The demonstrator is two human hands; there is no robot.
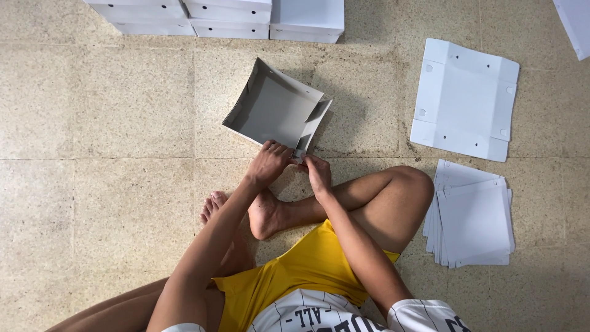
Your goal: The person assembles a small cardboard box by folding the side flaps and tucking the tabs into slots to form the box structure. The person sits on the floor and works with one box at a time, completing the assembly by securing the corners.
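Down on the tiled floor [110, 110] we go, a person sitting cross-legged in yellow shorts [301, 270], and there's plenty of white cardboard about. Along the top edge sit finished boxes [215, 15], stacked side by side. Off to the right lies one flat sheet [464, 98], opened out with its creases showing, and just below it a pile of flat sheets [473, 221] beside the knee. Now the action: a half-folded box [273, 107] rests on the floor straight ahead of the feet, three walls up, grey inside, its near corner tipped toward the hands. The left hand [270, 163] is closed over the near edge, fingers curled onto the card; the right hand [318, 172] pinches the corner flap just beside it, thumb and fingers pressed together on the fold. By the look of it, that last corner is being tucked in. What it seems to call for next is a steady hold on the wall while the flap slides behind it, square and flush.
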